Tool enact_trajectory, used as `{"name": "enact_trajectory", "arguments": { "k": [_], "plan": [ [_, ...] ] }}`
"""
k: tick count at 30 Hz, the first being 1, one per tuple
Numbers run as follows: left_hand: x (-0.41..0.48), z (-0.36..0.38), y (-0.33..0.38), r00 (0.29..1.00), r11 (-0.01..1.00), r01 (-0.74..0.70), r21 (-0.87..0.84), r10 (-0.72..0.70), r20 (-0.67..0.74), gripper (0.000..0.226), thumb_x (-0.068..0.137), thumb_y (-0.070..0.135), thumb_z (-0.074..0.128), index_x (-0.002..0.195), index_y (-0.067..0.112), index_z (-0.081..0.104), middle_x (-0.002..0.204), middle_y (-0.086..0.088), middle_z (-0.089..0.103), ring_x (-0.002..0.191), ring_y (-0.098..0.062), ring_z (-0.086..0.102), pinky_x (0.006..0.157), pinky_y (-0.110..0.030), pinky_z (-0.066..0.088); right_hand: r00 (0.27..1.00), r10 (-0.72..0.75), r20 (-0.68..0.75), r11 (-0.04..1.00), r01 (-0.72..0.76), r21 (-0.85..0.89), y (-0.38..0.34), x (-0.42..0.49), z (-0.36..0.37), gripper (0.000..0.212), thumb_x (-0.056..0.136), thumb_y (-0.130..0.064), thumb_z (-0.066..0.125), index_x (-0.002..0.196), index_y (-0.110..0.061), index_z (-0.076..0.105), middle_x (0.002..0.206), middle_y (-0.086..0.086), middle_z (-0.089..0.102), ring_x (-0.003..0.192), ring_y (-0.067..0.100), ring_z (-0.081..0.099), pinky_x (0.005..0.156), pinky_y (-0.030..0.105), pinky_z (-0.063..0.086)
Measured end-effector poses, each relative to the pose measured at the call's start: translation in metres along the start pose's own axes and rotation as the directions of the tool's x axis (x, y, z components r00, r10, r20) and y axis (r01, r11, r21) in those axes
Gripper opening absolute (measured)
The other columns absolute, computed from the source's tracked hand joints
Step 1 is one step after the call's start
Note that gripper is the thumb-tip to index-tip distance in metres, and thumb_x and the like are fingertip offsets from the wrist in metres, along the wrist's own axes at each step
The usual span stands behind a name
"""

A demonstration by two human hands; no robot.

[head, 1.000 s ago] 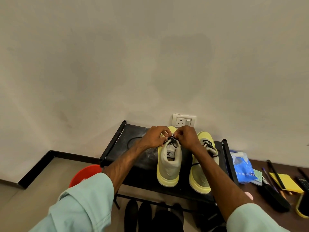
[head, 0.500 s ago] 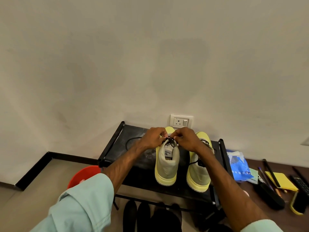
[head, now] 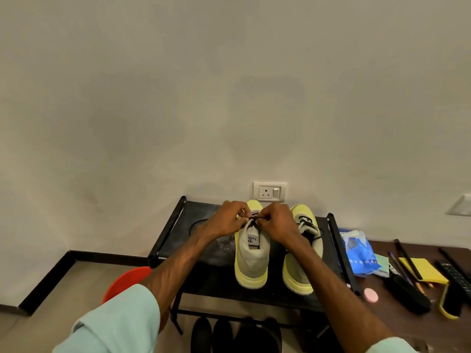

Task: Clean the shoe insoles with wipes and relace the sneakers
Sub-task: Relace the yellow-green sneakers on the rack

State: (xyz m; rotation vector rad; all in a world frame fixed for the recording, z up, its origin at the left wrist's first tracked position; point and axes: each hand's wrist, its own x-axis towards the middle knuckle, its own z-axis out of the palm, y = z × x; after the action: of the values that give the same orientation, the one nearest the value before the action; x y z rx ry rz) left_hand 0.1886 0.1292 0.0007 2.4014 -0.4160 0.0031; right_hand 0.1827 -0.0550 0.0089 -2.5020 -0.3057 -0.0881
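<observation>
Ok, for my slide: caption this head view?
Left hand and right hand pinch the black lace on the left yellow sneaker.

**Everything else sitting around the black rack**

So there's a black metal rack (head: 167, 233) pushed up against a plain off-white wall, with a white socket-and-switch plate (head: 270, 191) on the wall just above its back edge. Another white plate (head: 461, 205) peeks in at the far right. Under the rack is a row of dark shoes (head: 221, 335). A red tub (head: 127, 278) sits on the floor by the rack's front left corner, and black skirting (head: 48, 281) runs along the wall base. Right beside the rack, a brown table (head: 413, 327) carries a yellow notepad (head: 424, 270), a pen (head: 397, 263), a black remote (head: 456, 276), a black brush (head: 407, 294), a yellow-edged brush (head: 449, 303) and a small pink disc (head: 370, 294).
</observation>
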Motion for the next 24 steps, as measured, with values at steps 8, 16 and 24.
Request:
{"name": "enact_trajectory", "arguments": {
  "k": [8, 16, 24],
  "plan": [
    [-0.003, 0.002, 0.004, 0.997, 0.994, 0.078, 0.07, -0.076, -0.031, 0.005, 0.1, 0.021, 0.055, 0.102, 0.02, 0.06, 0.092, 0.004, 0.065, 0.084, -0.013, 0.062, 0.082, -0.037, 0.059, 0.997, 0.064, -0.052, 0.996, -0.061, 0.059, -0.002, -0.005, 0.003, 0.012, 0.086, -0.016, 0.071, 0.085, -0.012, 0.083, 0.078, 0.006, 0.076, 0.062, 0.015, 0.062, 0.055, 0.018, 0.037],
    [-0.009, 0.003, 0.015, 0.987, 0.985, 0.158, 0.069, -0.156, -0.042, 0.016, 0.101, 0.027, 0.053, 0.11, 0.014, 0.058, 0.107, -0.004, 0.067, 0.095, -0.019, 0.061, 0.088, -0.043, 0.054, 0.989, 0.129, -0.065, 0.983, -0.119, 0.137, -0.003, -0.01, 0.001, 0.013, 0.087, -0.018, 0.075, 0.097, -0.012, 0.08, 0.09, 0.003, 0.077, 0.078, 0.015, 0.068, 0.078, 0.034, 0.06],
    [-0.024, 0.022, 0.014, 0.934, 0.959, 0.281, 0.04, -0.263, -0.24, 0.03, 0.074, 0.042, 0.082, 0.095, 0.025, 0.068, 0.089, 0.007, 0.069, 0.081, -0.013, 0.064, 0.074, -0.037, 0.06, 0.984, -0.131, -0.118, 0.96, 0.097, -0.261, -0.017, -0.041, 0.002, 0.008, 0.085, -0.024, 0.077, 0.091, -0.022, 0.081, 0.121, 0.006, 0.057, 0.118, 0.024, 0.047, 0.093, 0.036, 0.047]
  ]
}}
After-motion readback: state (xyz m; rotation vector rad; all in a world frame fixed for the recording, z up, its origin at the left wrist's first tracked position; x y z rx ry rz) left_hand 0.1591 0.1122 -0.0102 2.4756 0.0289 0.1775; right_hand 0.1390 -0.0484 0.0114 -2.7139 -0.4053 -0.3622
